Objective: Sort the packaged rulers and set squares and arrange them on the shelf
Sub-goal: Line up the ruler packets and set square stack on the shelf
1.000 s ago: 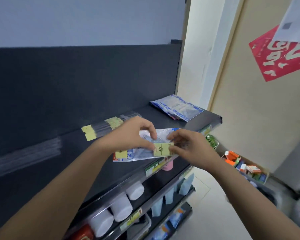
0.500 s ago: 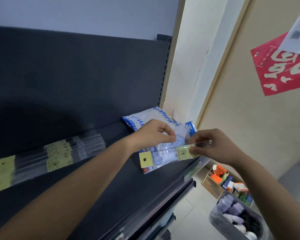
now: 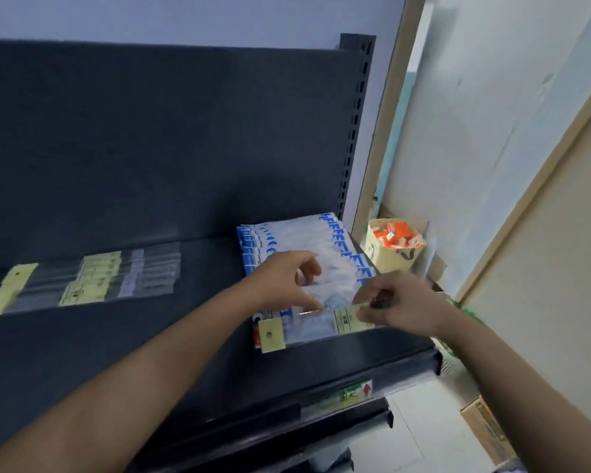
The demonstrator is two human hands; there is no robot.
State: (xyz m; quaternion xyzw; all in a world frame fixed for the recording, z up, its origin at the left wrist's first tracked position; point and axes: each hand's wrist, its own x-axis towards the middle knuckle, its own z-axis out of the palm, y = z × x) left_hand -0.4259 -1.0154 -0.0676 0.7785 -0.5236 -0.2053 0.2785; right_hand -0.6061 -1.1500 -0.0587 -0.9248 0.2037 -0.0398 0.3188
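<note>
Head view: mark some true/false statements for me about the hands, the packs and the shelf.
1. The left hand and right hand both hold one clear pack. True.
2. That pack is over the blue-edged stack. True.
3. The ruler pile lies right of the stack. False: it lies to the stack's left on the shelf.
4. The box of orange items stands on the shelf. False: it stands off the shelf's right end.
</note>
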